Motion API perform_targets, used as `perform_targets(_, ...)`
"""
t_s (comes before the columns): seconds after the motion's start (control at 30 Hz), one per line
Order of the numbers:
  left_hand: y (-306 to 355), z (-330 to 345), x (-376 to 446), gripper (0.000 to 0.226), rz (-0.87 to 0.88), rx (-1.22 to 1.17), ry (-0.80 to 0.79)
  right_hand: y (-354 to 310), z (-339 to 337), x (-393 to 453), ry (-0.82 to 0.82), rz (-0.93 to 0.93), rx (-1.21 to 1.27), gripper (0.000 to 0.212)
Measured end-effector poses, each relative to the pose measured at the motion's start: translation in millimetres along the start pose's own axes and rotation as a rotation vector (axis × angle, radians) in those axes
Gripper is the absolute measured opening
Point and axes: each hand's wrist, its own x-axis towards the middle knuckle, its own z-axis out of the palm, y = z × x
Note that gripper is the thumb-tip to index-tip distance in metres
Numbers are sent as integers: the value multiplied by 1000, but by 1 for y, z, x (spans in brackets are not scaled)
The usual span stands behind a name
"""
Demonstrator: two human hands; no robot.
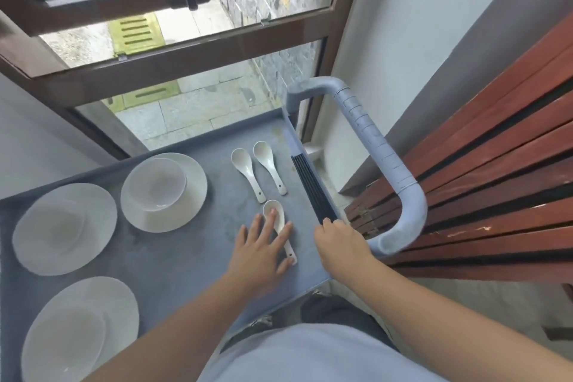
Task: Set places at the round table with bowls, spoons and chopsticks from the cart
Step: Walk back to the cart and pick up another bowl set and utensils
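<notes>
- At the far left of the cart top (173, 260) sit three white settings, each a bowl resting in a plate: the nearest bowl (66, 346), the middle bowl (54, 228) and the far bowl (156, 184); they look grouped on one side so that bowls can be lifted off without crossing the cutlery; none is being touched.
- Further right, two white spoons (259, 169) lie side by side, heads toward the window (186, 49), handles toward the person; laid apart, each should be easy to pick singly.
- The left hand (259, 250) lies spread and flat on a third spoon (279, 228), fingers over its bowl and neck, thumb beside the handle end; nothing is gripped yet; it seems to be pinning or gathering the spoon before lifting.
- The black chopsticks (313, 187) are bundled against the cart's right rim, which likely stops them rolling.
- The right hand (339, 240) is curled at the chopsticks' near end, fingertips touching the tips; whether it has truly closed on them I cannot tell.
- The grey cart handle (381, 161) arches at the far right; the round table is not in view.
</notes>
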Motion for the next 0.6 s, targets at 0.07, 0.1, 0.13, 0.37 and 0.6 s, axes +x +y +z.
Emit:
perform_targets(0.07,1,5,0,71,-11,-29,49,0,-1,-1,13,-9,-14,23)
perform_targets(0.1,1,6,0,70,-12,-40,74,1,0,-1,19,-14,-21,23)
perform_targets(0.13,1,8,0,69,-12,-44,101,0,0,-2,28,-23,-28,22)
perform_targets(0.37,-1,18,3,70,-1,-37,148,-9,7,3,114,91,148,9)
perform_targets(0.6,-1,19,1,68,-6,-40,175,-14,4,19,79,272,219,6)
